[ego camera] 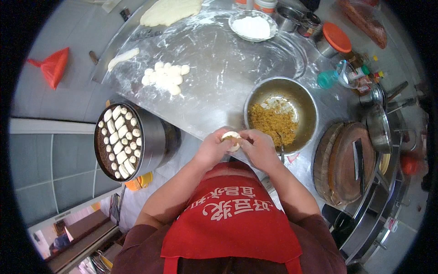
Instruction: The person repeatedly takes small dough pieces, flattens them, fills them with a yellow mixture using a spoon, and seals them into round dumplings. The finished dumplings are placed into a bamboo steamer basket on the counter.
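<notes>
A round dough wrapper [234,134] with brownish filling inside sits between my two hands, above the table's near edge. My left hand [215,144] cups its left side, the thumb lying over the filling. At the right rim, the fingers of my right hand [257,145] grip the dough. Just beyond my right hand stands a steel bowl [315,109] partly filled with a crumbly yellow-brown filling [270,123]. A spoon handle [282,154] sticks out over its near rim. Farther left on the floured steel table [212,92] lies a cluster of small dough balls [164,77].
Left of the table, a round steamer [150,144] carries filled buns and oblong dough pieces. A dough sheet [171,12], a dough strip [123,59] and a bowl of flour [252,27] lie farther back. Right are bottles [362,72] and a chopping block [350,161] bearing a cleaver [358,164].
</notes>
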Tool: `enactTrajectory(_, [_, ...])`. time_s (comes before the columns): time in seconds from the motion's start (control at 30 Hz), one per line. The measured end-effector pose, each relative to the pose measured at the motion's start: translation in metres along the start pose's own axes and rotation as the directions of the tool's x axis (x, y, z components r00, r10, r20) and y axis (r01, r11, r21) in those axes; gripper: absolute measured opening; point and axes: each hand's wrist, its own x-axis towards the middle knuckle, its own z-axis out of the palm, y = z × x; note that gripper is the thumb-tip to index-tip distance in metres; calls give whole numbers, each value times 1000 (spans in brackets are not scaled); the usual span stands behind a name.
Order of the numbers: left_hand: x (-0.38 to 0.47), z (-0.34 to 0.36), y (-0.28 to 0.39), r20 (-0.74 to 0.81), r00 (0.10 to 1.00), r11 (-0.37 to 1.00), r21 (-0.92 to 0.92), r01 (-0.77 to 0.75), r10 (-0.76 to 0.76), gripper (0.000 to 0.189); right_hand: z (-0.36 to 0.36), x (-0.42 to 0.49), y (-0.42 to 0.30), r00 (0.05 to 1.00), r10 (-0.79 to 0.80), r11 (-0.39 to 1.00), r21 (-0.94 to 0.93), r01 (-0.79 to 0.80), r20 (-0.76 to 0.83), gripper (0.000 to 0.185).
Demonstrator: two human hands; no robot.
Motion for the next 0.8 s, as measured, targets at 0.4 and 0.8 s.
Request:
enactTrajectory(0.4, [-52, -93, 8, 132, 990, 742, 659, -124, 48, 28, 83, 5, -36, 968, 14, 999, -47, -2, 251, 23])
enactTrajectory(0.8, [-123, -146, -47, -267, 962, 994, -109, 23, -51, 28, 175, 4, -74, 919, 104, 994, -75, -82, 380, 21])
